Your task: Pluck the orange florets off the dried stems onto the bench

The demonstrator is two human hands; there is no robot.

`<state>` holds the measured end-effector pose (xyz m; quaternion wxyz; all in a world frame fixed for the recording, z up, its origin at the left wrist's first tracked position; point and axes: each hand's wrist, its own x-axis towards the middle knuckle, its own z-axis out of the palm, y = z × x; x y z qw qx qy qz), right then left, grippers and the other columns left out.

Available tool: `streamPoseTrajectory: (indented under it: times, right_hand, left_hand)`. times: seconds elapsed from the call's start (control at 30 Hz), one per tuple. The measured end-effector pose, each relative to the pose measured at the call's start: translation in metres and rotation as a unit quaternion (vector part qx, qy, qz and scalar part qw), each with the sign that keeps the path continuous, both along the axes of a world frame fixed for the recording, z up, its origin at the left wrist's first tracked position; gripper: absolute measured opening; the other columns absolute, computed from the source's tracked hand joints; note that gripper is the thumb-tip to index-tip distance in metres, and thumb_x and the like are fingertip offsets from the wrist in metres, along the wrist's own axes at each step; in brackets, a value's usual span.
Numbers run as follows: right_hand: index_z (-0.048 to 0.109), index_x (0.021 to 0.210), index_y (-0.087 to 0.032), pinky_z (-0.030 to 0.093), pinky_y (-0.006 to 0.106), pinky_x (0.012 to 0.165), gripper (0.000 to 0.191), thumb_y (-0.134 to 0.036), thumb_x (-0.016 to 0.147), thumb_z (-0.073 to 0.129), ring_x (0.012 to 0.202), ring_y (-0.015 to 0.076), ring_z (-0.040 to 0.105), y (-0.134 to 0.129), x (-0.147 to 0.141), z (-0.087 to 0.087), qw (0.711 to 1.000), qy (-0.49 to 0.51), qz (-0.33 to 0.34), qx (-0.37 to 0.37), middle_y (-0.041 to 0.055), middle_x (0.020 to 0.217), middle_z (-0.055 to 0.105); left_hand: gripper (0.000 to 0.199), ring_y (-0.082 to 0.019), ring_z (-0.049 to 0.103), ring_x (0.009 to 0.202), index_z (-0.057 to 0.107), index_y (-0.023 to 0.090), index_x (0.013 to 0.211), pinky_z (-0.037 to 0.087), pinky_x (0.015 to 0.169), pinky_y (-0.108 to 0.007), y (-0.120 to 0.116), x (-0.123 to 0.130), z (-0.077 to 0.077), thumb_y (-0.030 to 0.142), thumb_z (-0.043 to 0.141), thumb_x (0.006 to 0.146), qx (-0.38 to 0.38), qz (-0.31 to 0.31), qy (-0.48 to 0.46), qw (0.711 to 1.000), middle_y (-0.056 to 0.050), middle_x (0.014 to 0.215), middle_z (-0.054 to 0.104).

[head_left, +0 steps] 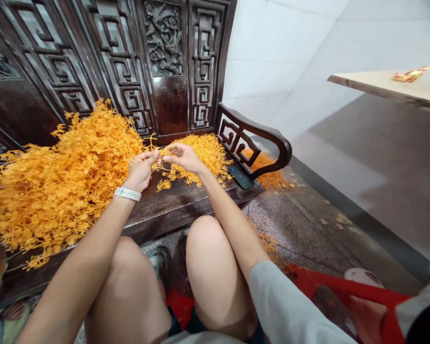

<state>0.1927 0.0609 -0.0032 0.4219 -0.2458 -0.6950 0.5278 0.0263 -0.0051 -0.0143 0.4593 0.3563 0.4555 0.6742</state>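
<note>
My left hand (142, 171), with a pale watch on its wrist, pinches a thin yellow-orange plastic sprig (152, 140) between thumb and fingers. The fingertips of my right hand (185, 157) meet it there and close on the same sprig; the exact grip is partly hidden. A tall heap of branching orange sprigs (93, 167) lies on the dark wooden bench (157, 203) to the left of my hands. Behind and right of my right hand spreads a lower pile of small loose orange pieces (208, 152).
A dark phone (241, 177) lies by the bench's carved armrest (268, 138). Orange bits (267, 234) litter the floor. A red plastic stool (318, 282) stands at lower right, near another person's foot. A pale tabletop (380, 81) juts in at upper right.
</note>
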Motion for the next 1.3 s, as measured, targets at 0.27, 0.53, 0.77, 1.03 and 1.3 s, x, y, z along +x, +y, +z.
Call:
streamPoseTrajectory:
  times: [0.27, 0.53, 0.77, 1.03, 1.3]
  right_hand:
    - [0.064, 0.079, -0.016, 0.033, 0.020, 0.053, 0.039, -0.046, 0.075, 0.089, 0.058, 0.0072, 0.044, 0.000, -0.007, -0.013, 0.992, 0.079, -0.042, -0.085, -0.0026, 0.073, 0.064]
    - [0.048, 0.077, -0.021, 0.030, 0.018, 0.048, 0.020, -0.020, 0.095, 0.055, 0.049, 0.0064, 0.036, 0.011, -0.010, -0.025, 0.934, 0.087, -0.255, -0.235, -0.0074, 0.061, 0.047]
    - [0.056, 0.071, -0.019, 0.033, 0.018, 0.048, 0.021, -0.020, 0.083, 0.074, 0.054, 0.0072, 0.044, 0.005, 0.038, -0.041, 0.953, 0.007, -0.189, -0.236, -0.0032, 0.066, 0.059]
    - [0.072, 0.080, -0.013, 0.044, 0.022, 0.057, 0.026, -0.027, 0.068, 0.091, 0.060, 0.0100, 0.058, -0.004, 0.088, 0.016, 0.917, -0.222, 0.300, -0.139, 0.0035, 0.073, 0.075]
    - [0.067, 0.110, -0.015, 0.044, 0.020, 0.053, 0.035, -0.049, 0.101, 0.064, 0.061, 0.0101, 0.058, 0.016, 0.021, -0.001, 0.955, 0.048, -0.111, -0.271, 0.0088, 0.092, 0.080]
  left_hand:
    - [0.035, -0.012, 0.051, 0.062, 0.074, 0.017, 0.068, 0.039, 0.062, -0.025, -0.001, 0.004, 0.000, 0.048, 0.088, 0.077, 0.039, -0.031, 0.169, 0.984, -0.002, 0.066, 0.064]
    - [0.026, -0.012, 0.046, 0.055, 0.069, 0.019, 0.062, 0.033, 0.054, -0.026, -0.009, 0.018, 0.014, 0.034, 0.080, 0.081, 0.073, -0.010, 0.186, 0.980, 0.000, 0.060, 0.059]
    - [0.028, -0.014, 0.059, 0.068, 0.076, 0.019, 0.076, 0.047, 0.069, -0.026, -0.021, 0.021, 0.029, 0.044, 0.087, 0.079, 0.086, 0.009, 0.118, 0.989, -0.002, 0.071, 0.068]
    - [0.032, -0.012, 0.060, 0.072, 0.078, 0.018, 0.080, 0.048, 0.073, -0.024, -0.006, -0.002, 0.014, 0.047, 0.090, 0.076, 0.056, 0.025, 0.043, 0.997, -0.003, 0.078, 0.072]
    - [0.038, -0.010, 0.059, 0.068, 0.073, 0.017, 0.079, 0.048, 0.068, -0.023, 0.000, -0.005, 0.007, 0.050, 0.092, 0.074, 0.002, 0.041, 0.019, 0.999, -0.003, 0.078, 0.071]
